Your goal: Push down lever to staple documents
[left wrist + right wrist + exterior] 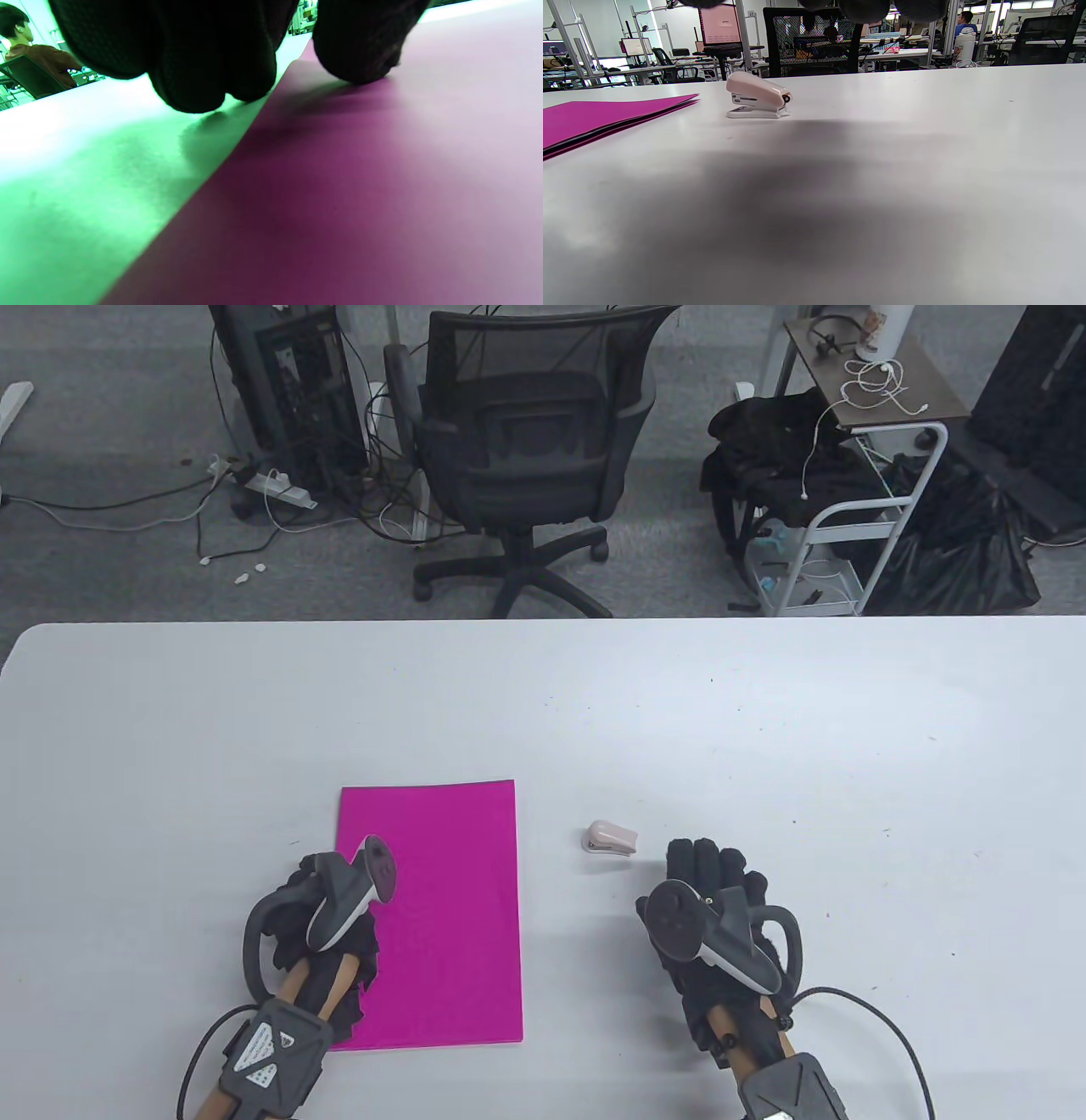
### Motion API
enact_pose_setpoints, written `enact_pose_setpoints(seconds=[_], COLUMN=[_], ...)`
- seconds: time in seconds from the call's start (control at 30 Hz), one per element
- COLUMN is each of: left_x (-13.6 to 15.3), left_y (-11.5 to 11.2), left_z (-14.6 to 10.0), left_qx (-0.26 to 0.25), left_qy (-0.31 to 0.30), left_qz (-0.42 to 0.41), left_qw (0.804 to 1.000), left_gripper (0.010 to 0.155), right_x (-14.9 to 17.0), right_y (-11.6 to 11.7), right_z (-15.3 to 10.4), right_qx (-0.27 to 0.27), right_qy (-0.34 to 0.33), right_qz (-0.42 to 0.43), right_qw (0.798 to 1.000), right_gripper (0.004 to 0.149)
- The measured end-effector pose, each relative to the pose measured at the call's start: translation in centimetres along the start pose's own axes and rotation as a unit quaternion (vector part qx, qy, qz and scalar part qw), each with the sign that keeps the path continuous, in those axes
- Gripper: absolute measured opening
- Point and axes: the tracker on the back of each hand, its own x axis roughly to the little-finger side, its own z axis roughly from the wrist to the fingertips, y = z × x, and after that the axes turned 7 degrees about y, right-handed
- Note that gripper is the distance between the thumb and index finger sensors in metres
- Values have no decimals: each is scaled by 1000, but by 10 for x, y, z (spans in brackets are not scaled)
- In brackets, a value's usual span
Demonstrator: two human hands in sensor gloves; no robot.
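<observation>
We rest our left hand (327, 925) on the magenta documents' (441, 916) left edge, our right hand (713, 899) flat and empty just short of the small stapler (609, 838) on the white table (764, 729), an office chair (534, 449) beyond.

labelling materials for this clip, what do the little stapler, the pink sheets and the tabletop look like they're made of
Stapler: apparently moulded plastic, pale pink, smooth with a soft sheen on its rounded top.
Pink sheets: likely paper or thin card, matte magenta; the right wrist view shows thin stacked layers at the edge.
Tabletop: smooth white, slightly glossy surface, perhaps laminate or plastic; the look leaves it open.
</observation>
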Motion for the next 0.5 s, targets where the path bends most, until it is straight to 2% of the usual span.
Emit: enact_pose_setpoints(seconds=[0.13, 0.3, 0.43, 0.5], left_x=[11, 36, 56, 63], left_y=[9, 32, 41, 40], left_z=[-2, -22, -39, -45], left_qx=[7, -71, -143, -147], left_qy=[-10, -61, -148, -200], left_qz=[-12, -61, -109, -125], left_qw=[1000, 994, 972, 961], left_gripper=[81, 85, 89, 92], right_x=[0, -2, -4, -4], right_y=[-1, -2, -2, -2], right_z=[-1, -2, -3, -4], right_qx=[4, 8, 9, 10], right_qy=[-1, -11, -23, -27], right_qz=[3, -6, -14, -13], right_qw=[1000, 1000, 1000, 999], right_gripper=[80, 81, 82, 83])
